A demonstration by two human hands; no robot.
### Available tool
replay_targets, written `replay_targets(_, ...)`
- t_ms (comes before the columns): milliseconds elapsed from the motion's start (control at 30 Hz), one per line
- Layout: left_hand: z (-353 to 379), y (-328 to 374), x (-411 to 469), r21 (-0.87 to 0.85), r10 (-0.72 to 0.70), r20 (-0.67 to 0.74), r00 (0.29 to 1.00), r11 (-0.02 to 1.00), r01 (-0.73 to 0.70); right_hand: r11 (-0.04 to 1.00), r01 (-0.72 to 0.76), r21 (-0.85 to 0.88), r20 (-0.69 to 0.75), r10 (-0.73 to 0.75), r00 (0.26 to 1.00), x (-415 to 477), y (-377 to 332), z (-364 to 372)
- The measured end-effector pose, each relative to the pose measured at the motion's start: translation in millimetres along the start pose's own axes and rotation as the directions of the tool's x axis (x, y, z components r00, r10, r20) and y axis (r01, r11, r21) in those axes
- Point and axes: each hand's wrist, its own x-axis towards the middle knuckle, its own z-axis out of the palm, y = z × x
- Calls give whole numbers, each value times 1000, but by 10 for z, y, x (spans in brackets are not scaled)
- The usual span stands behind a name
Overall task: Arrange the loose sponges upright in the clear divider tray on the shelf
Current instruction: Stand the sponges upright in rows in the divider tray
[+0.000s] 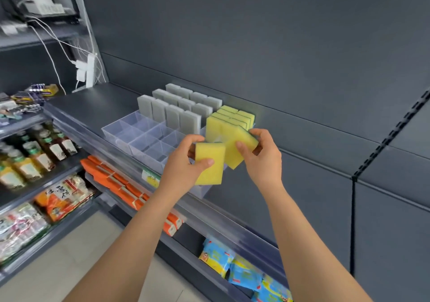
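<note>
A clear divider tray [121, 131] sits on the dark grey shelf [93, 103]. Several grey sponges [173, 108] stand upright in its back rows, and several yellow sponges [230, 117] stand upright at its right end. The front left compartments hold nothing. My left hand [183, 164] grips one yellow sponge [210, 162] upright, in front of the tray's right end. My right hand [261, 157] holds a second yellow sponge [240, 147], tilted, just in front of the standing yellow ones. The two held sponges touch or overlap.
A white power strip [89, 70] with cables hangs at the shelf's back left. Below are orange packs [111, 176], blue packets [235, 269], bottles [35, 153] and snack bags [62, 197]. The grey back panel [256, 46] rises behind the tray.
</note>
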Motion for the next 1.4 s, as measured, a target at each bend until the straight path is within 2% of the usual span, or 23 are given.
replay_targets(133,-157,-163,323,59,33,-6,999,998,-33,997,6,-73,-36,-8,999,323,51,277)
replay_targets(300,-276,-283,638,76,47,-6,999,996,-47,974,-10,-227,-14,7,1000,560,145,494)
replay_targets(500,-330,-387,987,75,58,49,997,995,-62,904,8,-428,28,4,1000,702,217,685)
replay_targets(633,-334,-495,1187,62,91,110,990,993,-98,847,-50,-529,24,74,997,705,274,790)
replay_targets(767,-326,-591,1356,89,167,206,964,978,-189,822,-106,-559,-33,105,994,675,318,876)
replay_targets(1033,-276,-604,1669,194,346,377,859,878,-439,792,-170,-586,-147,102,984,636,283,971)
replay_targets(1167,-220,-540,1782,267,354,410,840,834,-482,792,-179,-584,-163,101,981,600,278,989)
replay_targets(1400,-178,-520,1814,362,366,380,850,786,-500,794,-181,-581,-151,113,982,597,283,986)
